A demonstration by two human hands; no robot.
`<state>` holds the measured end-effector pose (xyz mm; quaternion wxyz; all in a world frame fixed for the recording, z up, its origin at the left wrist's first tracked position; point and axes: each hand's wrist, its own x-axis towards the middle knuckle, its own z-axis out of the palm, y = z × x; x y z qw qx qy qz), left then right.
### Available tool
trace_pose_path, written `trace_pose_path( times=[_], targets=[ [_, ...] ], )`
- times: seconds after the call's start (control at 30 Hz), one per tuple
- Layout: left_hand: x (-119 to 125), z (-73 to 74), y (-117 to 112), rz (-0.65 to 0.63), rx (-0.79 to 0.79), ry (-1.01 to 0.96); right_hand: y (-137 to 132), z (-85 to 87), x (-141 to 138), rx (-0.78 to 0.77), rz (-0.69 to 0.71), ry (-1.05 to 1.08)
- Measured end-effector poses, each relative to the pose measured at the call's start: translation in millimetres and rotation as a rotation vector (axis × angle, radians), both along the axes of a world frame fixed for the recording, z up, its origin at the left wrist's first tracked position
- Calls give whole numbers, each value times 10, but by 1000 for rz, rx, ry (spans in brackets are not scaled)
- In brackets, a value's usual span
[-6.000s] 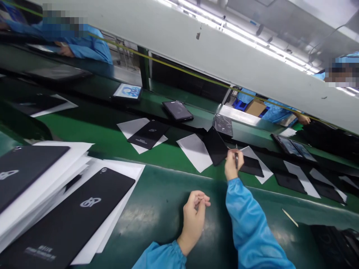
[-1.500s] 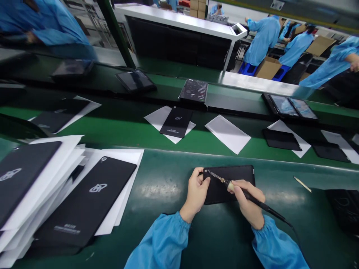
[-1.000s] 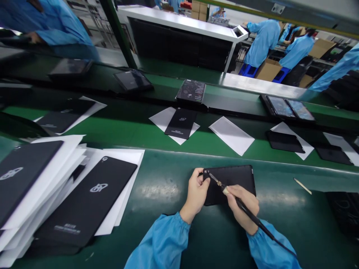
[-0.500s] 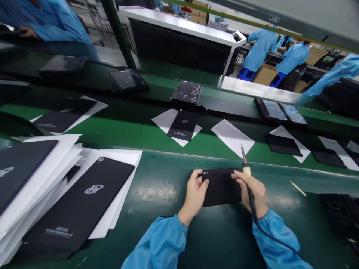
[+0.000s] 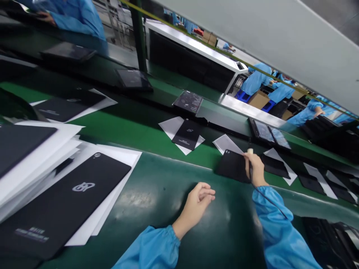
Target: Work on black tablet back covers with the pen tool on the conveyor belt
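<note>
My right hand [image 5: 254, 169] reaches forward over the green belt [image 5: 126, 130]. It is closed on the right edge of a black back cover [image 5: 232, 166] and also grips a thin soldering-type tool [image 5: 249, 151] with a cream collar; the tool's cord runs back along my blue sleeve. The cover lies across the belt's near edge and overlaps a white sheet [image 5: 224, 142]. My left hand [image 5: 198, 200] rests on the dark green bench [image 5: 157, 209], loosely curled and empty, well apart from the cover.
Black covers on white sheets [image 5: 70, 198] are stacked at my left. More covers on sheets [image 5: 187, 134] ride the belt, and tablets [image 5: 188, 101] lie on the far lane. A dark tray [image 5: 331, 239] sits bottom right. People in blue coats [image 5: 260, 80] work beyond, under a white beam [image 5: 252, 37].
My right hand has carried the black cover from the bench forward to the belt's white sheet. My left hand has let go of it and stayed behind. My view has tilted.
</note>
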<state>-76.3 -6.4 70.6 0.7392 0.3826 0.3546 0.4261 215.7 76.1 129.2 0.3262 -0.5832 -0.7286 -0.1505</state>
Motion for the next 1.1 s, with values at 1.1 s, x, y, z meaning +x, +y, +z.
trace_pose_path(
  times=[1.1],
  targets=[
    [-76, 45, -34, 472, 255, 205, 1122, -555, -2543, -384, -65, -64]
  ],
)
